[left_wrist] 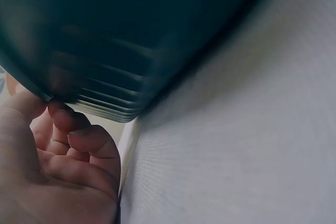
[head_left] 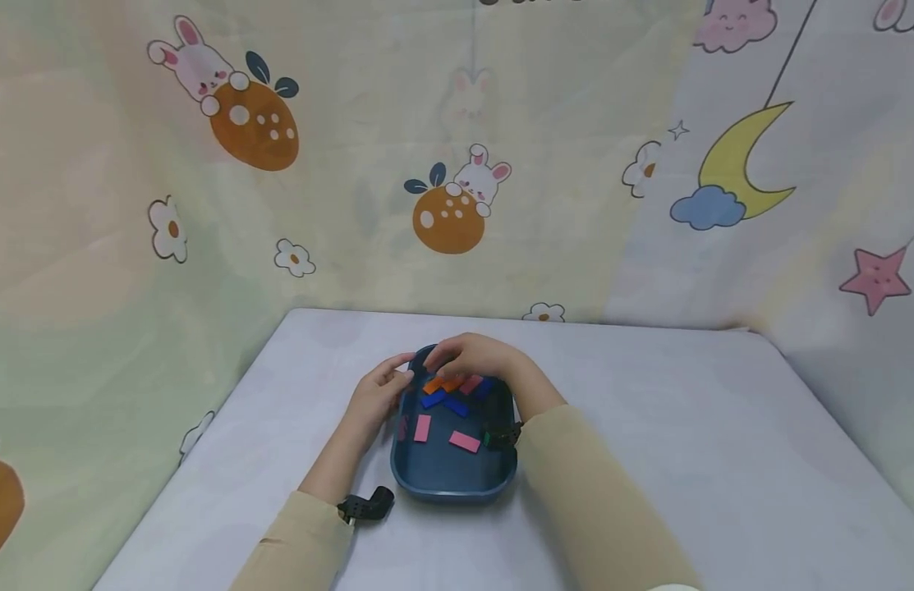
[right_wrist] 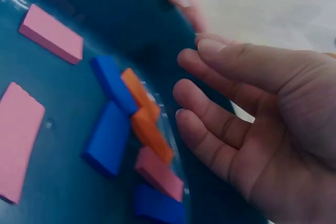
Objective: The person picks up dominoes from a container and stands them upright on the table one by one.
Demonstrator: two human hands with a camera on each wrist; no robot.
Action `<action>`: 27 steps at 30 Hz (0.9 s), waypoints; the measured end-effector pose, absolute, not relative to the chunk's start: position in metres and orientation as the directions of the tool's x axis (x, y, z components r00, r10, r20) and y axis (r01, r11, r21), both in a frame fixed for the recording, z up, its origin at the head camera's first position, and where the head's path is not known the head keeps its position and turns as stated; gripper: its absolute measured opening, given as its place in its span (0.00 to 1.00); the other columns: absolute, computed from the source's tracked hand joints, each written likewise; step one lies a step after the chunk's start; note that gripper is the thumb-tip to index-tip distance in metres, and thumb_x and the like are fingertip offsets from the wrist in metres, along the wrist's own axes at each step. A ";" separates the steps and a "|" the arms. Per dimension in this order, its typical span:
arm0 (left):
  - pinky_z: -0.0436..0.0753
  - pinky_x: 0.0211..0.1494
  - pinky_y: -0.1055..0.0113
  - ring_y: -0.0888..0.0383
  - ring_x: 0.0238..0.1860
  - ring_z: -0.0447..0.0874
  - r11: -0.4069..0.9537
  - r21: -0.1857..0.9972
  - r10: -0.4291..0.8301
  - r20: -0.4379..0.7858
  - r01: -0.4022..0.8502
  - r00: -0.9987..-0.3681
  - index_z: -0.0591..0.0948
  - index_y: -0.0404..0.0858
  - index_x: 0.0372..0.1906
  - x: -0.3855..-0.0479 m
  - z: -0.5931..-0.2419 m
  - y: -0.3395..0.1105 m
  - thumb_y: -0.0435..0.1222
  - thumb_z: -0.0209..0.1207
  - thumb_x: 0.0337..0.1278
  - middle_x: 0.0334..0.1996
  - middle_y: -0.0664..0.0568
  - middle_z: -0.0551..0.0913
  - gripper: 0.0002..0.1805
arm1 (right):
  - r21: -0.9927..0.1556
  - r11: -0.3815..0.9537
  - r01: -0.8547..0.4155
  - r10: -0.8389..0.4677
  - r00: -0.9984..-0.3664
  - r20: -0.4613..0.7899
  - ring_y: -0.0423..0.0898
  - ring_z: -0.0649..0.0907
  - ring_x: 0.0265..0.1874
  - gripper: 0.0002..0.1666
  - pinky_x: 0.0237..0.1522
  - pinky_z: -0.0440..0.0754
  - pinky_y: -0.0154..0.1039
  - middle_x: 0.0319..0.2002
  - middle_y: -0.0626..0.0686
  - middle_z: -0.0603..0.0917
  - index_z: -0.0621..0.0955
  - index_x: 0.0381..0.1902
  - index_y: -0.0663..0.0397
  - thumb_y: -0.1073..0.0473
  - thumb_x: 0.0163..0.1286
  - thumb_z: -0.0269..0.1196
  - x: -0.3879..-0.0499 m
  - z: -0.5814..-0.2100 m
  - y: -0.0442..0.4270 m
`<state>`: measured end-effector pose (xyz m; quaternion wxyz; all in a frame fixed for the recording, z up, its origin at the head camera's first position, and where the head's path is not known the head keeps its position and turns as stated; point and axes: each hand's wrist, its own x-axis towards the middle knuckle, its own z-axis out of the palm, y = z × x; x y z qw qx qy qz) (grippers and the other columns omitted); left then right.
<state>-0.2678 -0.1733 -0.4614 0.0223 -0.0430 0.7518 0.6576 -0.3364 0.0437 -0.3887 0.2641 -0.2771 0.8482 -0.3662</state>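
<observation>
A dark blue rectangular tray [head_left: 453, 496] with rounded corners sits on the table. My left hand [head_left: 378, 396] pinches its left rim between thumb and fingers, as the left wrist view shows from below. Over the far end of the tray is my right hand [head_left: 480, 358], its fingers loosely bent with nothing visible in them. Near those fingers, orange blocks [right_wrist: 152, 135], blue blocks [right_wrist: 106, 139] and a darker pink block [right_wrist: 159, 174] cluster by the far wall. Two pink blocks [head_left: 465, 442] lie apart, nearer the tray's middle.
A white-covered table [head_left: 693, 427] extends around the tray. Behind it hangs a cloth backdrop [head_left: 560, 246] printed with rabbits, flowers and a moon. A black wrist camera [head_left: 368, 505] is strapped to the left wrist, beside the tray's near left corner.
</observation>
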 end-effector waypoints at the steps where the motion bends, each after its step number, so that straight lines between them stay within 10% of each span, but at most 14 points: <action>1: 0.75 0.37 0.66 0.52 0.37 0.75 0.129 0.987 -0.034 -0.090 -0.093 -0.995 0.79 0.61 0.59 -0.268 -0.462 -0.173 0.53 0.61 0.63 0.41 0.46 0.81 0.19 | -0.760 0.592 -0.267 -0.655 -0.709 -0.261 0.50 0.84 0.47 0.16 0.52 0.83 0.50 0.52 0.49 0.84 0.83 0.55 0.39 0.54 0.70 0.62 -0.337 -0.391 0.041; 12: 0.79 0.41 0.64 0.51 0.40 0.79 0.091 0.992 -0.006 -0.082 -0.082 -0.997 0.78 0.61 0.61 -0.268 -0.465 -0.174 0.52 0.61 0.64 0.46 0.42 0.82 0.21 | -0.699 0.654 -0.289 -0.621 -0.733 -0.278 0.47 0.82 0.30 0.18 0.36 0.83 0.40 0.42 0.50 0.83 0.81 0.59 0.45 0.59 0.72 0.59 -0.337 -0.415 0.028; 27: 0.78 0.40 0.66 0.54 0.36 0.77 0.083 0.991 0.006 -0.105 -0.104 -0.994 0.76 0.56 0.65 -0.267 -0.458 -0.173 0.47 0.59 0.67 0.48 0.38 0.79 0.22 | -0.652 0.673 -0.349 -0.608 -0.763 -0.220 0.46 0.81 0.30 0.15 0.37 0.82 0.38 0.45 0.48 0.82 0.82 0.52 0.41 0.62 0.70 0.61 -0.332 -0.421 0.026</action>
